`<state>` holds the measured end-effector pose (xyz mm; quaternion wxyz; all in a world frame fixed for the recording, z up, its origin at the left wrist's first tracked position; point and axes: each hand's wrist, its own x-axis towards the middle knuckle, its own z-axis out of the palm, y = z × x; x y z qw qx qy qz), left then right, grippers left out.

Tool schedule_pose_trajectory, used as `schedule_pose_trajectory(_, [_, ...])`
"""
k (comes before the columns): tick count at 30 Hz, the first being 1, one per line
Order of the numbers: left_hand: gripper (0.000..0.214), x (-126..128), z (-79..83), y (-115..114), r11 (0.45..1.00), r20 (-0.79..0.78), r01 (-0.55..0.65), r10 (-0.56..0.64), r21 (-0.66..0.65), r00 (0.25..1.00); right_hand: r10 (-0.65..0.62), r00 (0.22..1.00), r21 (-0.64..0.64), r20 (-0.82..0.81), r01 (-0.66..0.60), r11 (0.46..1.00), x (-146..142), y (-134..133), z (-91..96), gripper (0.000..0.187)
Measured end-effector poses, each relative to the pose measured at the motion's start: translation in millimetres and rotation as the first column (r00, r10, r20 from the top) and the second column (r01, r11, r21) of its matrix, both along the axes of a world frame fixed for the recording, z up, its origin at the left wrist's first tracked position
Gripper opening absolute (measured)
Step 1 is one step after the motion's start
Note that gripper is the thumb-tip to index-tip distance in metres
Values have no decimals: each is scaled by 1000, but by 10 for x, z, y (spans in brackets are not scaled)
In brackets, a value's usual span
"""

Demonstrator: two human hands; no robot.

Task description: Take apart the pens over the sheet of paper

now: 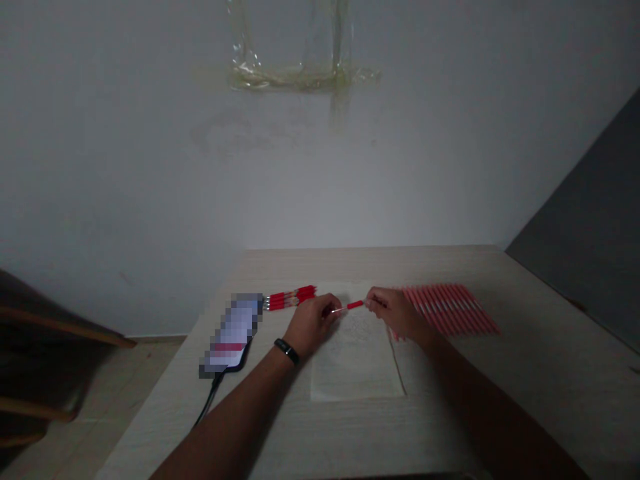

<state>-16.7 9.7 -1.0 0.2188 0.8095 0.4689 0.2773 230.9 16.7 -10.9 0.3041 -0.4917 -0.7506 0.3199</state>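
A slim pen point(355, 305) with a red grip section spans the gap between my two hands over a pale sheet point(357, 363). My left hand point(313, 319), with a black band at the wrist, is closed around its left end. The fingertips of my right hand point(390, 307) pinch at its other end; whether they hold the tip or a small part on it cannot be made out. Just beyond my left hand lies a small group of red pens point(290, 298) with silvery ends. Beside my right hand is a row of several red, translucent pens or barrels point(455, 309), partly behind my forearm.
A phone point(237, 330) with a blurred screen lies on the left of the wooden table point(360, 437), a black cable point(207, 403) running from it. The wall point(370, 193) borders the far table edge. Dark wooden furniture point(50, 320) stands at lower left.
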Motion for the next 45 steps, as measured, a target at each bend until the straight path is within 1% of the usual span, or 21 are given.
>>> schedule_pose_trajectory(3, [14,0,-9,-1,1000,12,22,-21,-12,1000,4,1000,-5,31,-4,1000,0,-7,13,33])
schedule_pose_trajectory(5, [13,1,-15,-2,1000,16,20,-19,-17,1000,9,1000,-26,18,-8,1000,-2,-21,24,35])
schedule_pose_trajectory(9, [13,0,-20,3,1000,21,3,-3,-14,1000,14,999,-59,-43,-17,998,-14,-64,68,23])
schedule_pose_trajectory(12, [13,-1,-19,9,1000,18,-5,6,-14,1000,7,999,-51,-51,-10,999,-26,-78,106,17])
schedule_pose_trajectory(14, [14,-2,-16,11,1000,15,-5,6,-11,1000,11,999,-56,-30,-13,998,-28,-72,109,16])
schedule_pose_trajectory(19, [15,4,-2,5,1000,4,9,-9,-16,1000,25,1000,-99,9,-24,995,-21,-42,56,25])
schedule_pose_trajectory(23, [18,14,-4,3,1000,0,-4,4,-17,1000,35,999,-62,-21,-36,997,-31,-59,92,19])
schedule_pose_trajectory(27, [17,7,6,1,1000,-17,15,-15,-24,1000,68,998,-52,-15,-69,996,-37,-79,146,14])
schedule_pose_trajectory(31, [10,-7,28,-4,999,-44,30,-31,-27,999,102,995,-59,18,-101,993,-24,-61,97,18])
schedule_pose_trajectory(35, [7,-16,30,-5,999,-47,44,-45,-24,998,97,995,-79,31,-94,992,-25,-38,33,24])
schedule_pose_trajectory(39, [5,-21,38,-3,998,-33,48,-49,-31,998,99,994,-59,40,-97,994,-54,-52,58,29])
schedule_pose_trajectory(42, [5,-21,42,-2,998,-2,50,-51,-34,999,75,997,-80,25,-72,994,-77,-66,71,32])
schedule_pose_trajectory(45, [6,-9,22,-1,998,33,41,-40,-45,999,22,1000,-96,-12,-23,995,-91,-63,48,32])
